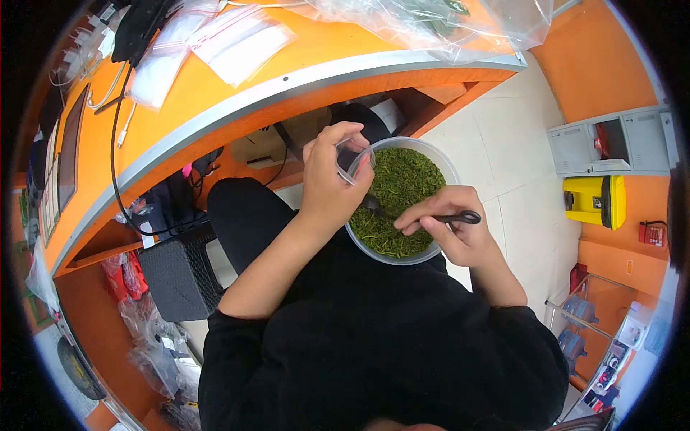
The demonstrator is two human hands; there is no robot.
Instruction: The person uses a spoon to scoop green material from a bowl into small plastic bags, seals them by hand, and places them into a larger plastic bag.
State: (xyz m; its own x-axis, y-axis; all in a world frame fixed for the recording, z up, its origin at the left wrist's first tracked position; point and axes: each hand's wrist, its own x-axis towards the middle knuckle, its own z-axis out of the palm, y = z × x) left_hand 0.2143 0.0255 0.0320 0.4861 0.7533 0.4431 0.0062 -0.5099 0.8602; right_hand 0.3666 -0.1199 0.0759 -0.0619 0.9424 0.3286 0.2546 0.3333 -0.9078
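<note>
On my lap rests a round clear plastic tub (451, 164) filled with chopped green leafy stuff (406, 172). My left hand (332, 169) grips a small clear plastic cup (348, 167), tilted over the tub's left rim. Nothing can be made out inside the cup. A black spoon (454, 218) is held by its handle in my right hand (453, 226), over the right side of the tub. Its dark head lies at the greens near the left side, just below the cup.
An orange desk (302, 50) with a metal edge stands ahead, bearing zip bags (237, 43), cables and a large plastic bag (445, 32). A black woven stool (180, 276) is at the left. Grey lockers (571, 147) and a yellow box (595, 201) stand to the right.
</note>
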